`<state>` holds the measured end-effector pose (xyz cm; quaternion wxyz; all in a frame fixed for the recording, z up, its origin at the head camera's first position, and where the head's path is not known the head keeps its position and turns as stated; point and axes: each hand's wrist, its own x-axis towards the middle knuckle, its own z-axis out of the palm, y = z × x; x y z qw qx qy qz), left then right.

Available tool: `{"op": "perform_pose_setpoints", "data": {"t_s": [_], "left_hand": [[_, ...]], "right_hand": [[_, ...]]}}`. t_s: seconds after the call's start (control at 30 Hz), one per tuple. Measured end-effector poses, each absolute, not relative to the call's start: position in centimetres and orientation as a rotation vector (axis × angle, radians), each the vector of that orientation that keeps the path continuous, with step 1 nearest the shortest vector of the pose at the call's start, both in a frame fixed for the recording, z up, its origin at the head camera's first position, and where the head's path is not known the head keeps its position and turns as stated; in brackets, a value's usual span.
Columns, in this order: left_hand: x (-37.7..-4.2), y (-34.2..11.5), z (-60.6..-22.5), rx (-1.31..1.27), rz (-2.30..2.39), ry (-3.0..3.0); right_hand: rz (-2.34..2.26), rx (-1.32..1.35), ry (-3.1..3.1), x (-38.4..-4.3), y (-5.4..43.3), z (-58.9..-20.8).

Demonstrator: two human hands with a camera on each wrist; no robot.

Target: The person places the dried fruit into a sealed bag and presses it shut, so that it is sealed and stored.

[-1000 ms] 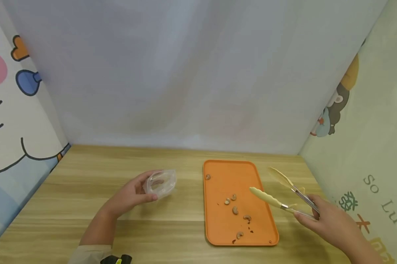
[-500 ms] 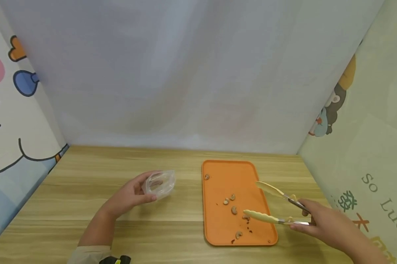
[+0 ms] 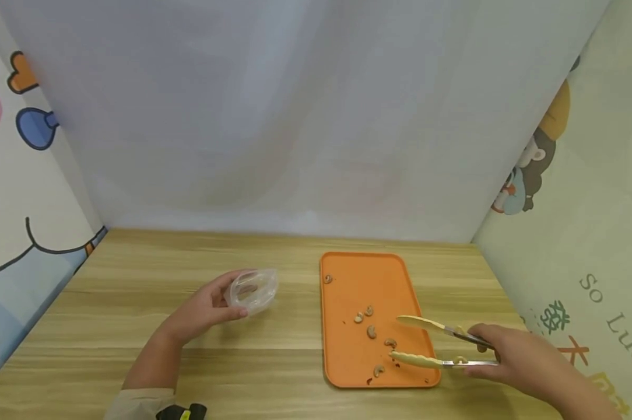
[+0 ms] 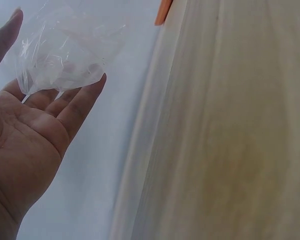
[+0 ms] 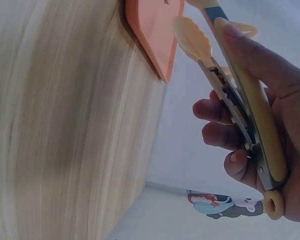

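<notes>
In the head view, my left hand (image 3: 203,312) holds a clear plastic bag (image 3: 260,294) above the table, left of an orange tray (image 3: 358,277). The bag (image 4: 65,60) sits between thumb and fingers in the left wrist view, its mouth spread. My right hand (image 3: 526,359) grips tongs (image 3: 418,360) with cream scalloped tips and metal arms. The tips are spread over the tray's right side, the nearer one beside a cashew (image 3: 390,343). Whether they touch the tray I cannot tell. In the right wrist view, fingers and thumb wrap the tongs' handle (image 5: 260,120).
Several more cashews lie on the tray, among them a cashew (image 3: 371,332) near its middle and another cashew (image 3: 328,279) by the far left edge. Small dark crumbs (image 3: 369,381) lie near the front. A pale curtain (image 3: 295,116) closes off the wooden table (image 3: 253,373) behind.
My right hand has brought the tongs left and down over the tray, and the gap between their tips has narrowed. The left hand and bag have stayed almost still.
</notes>
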<state>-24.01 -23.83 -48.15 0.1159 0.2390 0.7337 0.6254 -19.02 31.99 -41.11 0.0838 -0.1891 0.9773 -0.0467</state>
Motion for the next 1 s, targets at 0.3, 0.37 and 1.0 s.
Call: {"op": "perform_pose_setpoints", "data": {"t_s": [0.3, 0.37, 1.0], "left_hand": [[-23.86, -23.87, -47.7, 0.669, 1.829, 2.138], [-23.88, -23.94, -47.74, 0.675, 1.825, 2.142], [-23.6, -24.07, -47.52, 0.694, 1.825, 2.152]], "right_hand": [[-0.123, -0.641, 2.926, -18.92, 31.91, -41.62], [-0.139, -0.656, 2.914, -18.96, 31.95, -41.72], [-0.117, -0.702, 2.912, -19.07, 31.6, -42.09]]}}
